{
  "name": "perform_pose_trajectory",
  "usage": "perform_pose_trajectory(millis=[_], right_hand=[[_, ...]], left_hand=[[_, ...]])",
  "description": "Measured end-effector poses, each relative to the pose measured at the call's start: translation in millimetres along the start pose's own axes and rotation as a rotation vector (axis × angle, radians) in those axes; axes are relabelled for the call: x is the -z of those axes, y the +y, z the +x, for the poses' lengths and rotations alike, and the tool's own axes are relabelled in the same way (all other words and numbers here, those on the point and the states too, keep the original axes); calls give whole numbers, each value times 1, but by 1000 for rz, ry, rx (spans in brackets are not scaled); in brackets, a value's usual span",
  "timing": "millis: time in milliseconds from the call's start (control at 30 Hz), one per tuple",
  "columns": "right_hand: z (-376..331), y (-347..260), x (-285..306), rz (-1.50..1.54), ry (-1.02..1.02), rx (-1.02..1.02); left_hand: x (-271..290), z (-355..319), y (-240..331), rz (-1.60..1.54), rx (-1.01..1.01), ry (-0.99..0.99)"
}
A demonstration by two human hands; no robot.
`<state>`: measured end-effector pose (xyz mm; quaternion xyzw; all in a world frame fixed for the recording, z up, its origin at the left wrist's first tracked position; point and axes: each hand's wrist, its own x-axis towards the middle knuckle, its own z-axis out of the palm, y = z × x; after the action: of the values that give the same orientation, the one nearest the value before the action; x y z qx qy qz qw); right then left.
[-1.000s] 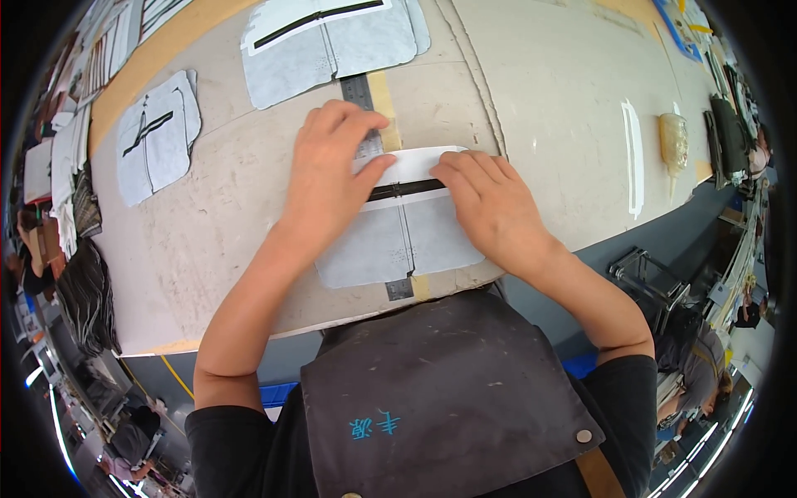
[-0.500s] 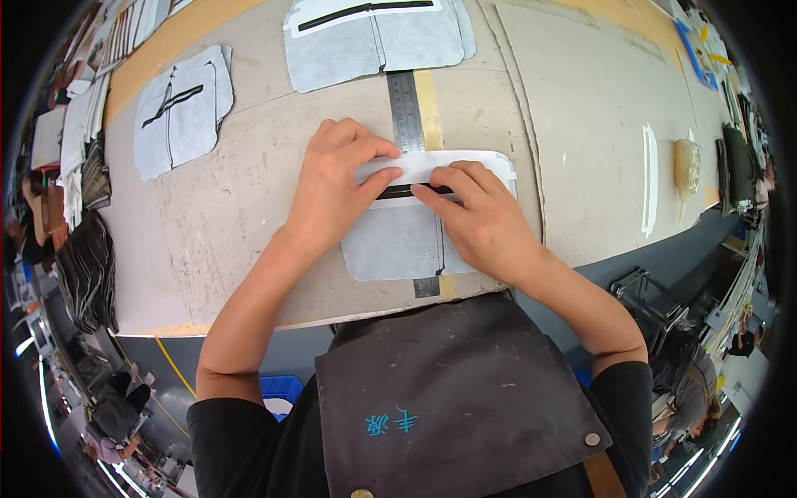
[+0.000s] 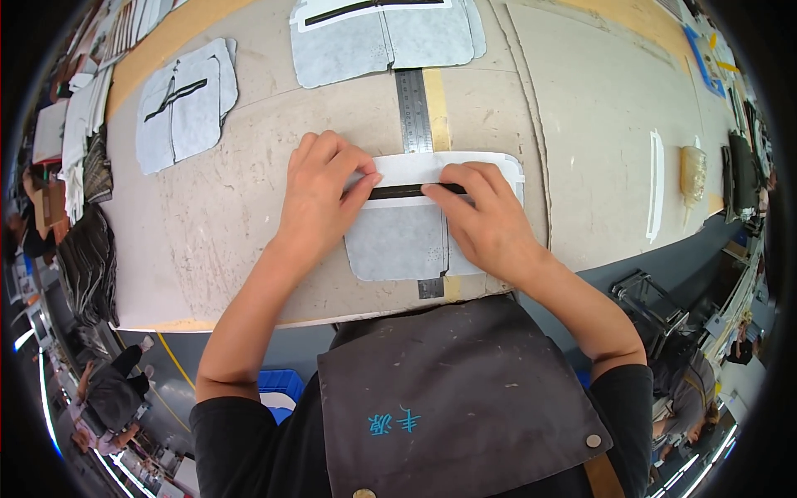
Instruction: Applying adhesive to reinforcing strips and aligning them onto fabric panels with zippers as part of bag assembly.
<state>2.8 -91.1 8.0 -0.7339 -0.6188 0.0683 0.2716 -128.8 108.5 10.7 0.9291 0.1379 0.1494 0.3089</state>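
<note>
A pale grey fabric panel [image 3: 398, 241] lies on the table in front of me, with a white strip [image 3: 407, 168] across its upper part and a long black band [image 3: 398, 192] below that. My left hand [image 3: 320, 195] is closed at the strip's left end, thumb and index fingertips pinched together. Over the right half, my right hand [image 3: 490, 216] has bent fingers on the white strip and its thumb tip at the black band. Its fingers cover the band's right end. Beneath the panel runs a steel ruler [image 3: 413, 108], showing above and below it.
Other grey panels with black slits lie at far left [image 3: 187, 104] and top centre [image 3: 432, 41]. To the right are a narrow white strip [image 3: 655, 183] and a yellowish bottle [image 3: 692, 174]. Dark fabric pieces [image 3: 87, 266] hang at the left edge. Other people are at both sides.
My left hand has slid left along the white strip to its end, uncovering more of the strip and black band. My right hand has barely moved.
</note>
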Motion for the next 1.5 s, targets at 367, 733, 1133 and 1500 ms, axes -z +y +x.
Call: perform_pose_trajectory(millis=[367, 733, 1133, 1500], right_hand=[[-6, -2, 1, -117, 5, -45], [-13, -2, 12, -150, -170, -51], [-17, 2, 14, -113, -160, -49], [-11, -6, 15, -226, -221, -65]], left_hand=[[-19, -12, 30, 83, -274, -170], [-23, -21, 34, 234, -267, -305], [-20, -39, 37, 87, -382, -267], [-15, -17, 40, 197, -287, -261]])
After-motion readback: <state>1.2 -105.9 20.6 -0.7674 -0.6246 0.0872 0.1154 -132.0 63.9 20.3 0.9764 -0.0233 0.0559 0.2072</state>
